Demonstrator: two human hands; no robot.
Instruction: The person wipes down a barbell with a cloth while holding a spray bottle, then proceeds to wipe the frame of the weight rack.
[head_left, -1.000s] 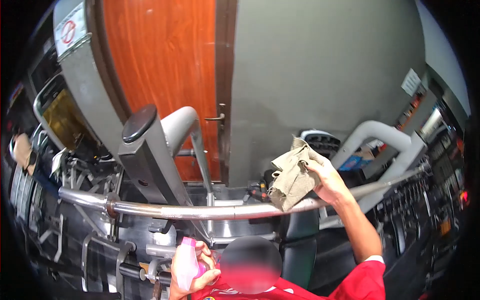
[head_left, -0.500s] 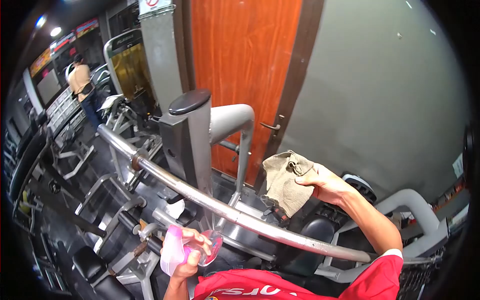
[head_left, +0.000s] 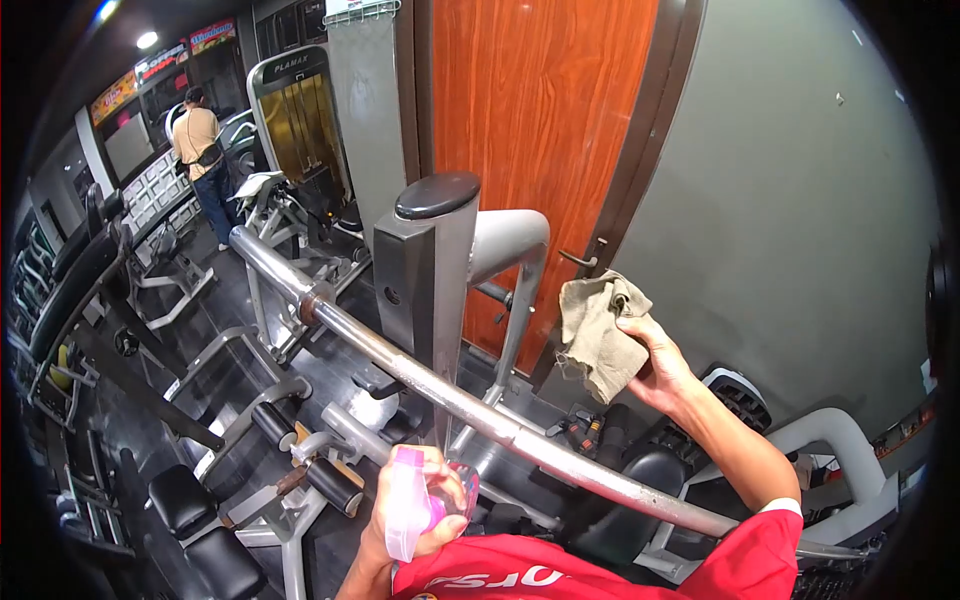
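Note:
My left hand (head_left: 440,505) is closed around a clear spray bottle (head_left: 405,505) with a pink part, low in the centre, below the metal bar. In my right hand (head_left: 665,372) is a beige cloth (head_left: 603,335), pinched by the thumb and fingers and hanging in front of the door. Between the two hands a long curved metal bar (head_left: 430,385) slants from upper left to lower right. Neither the cloth nor the bottle visibly touches the bar.
A grey machine post (head_left: 455,270) with a black cap rises behind the bar. Beyond it are an orange wooden door (head_left: 540,110) and a grey wall (head_left: 800,200). Padded gym machines (head_left: 185,500) fill the left side. Another person (head_left: 197,140) stands far off at the upper left.
The view has shifted, so the door, machines and bar appear further right. My left hand and the bottle have moved right and look more turned. The cloth is a little higher and further right, more bunched.

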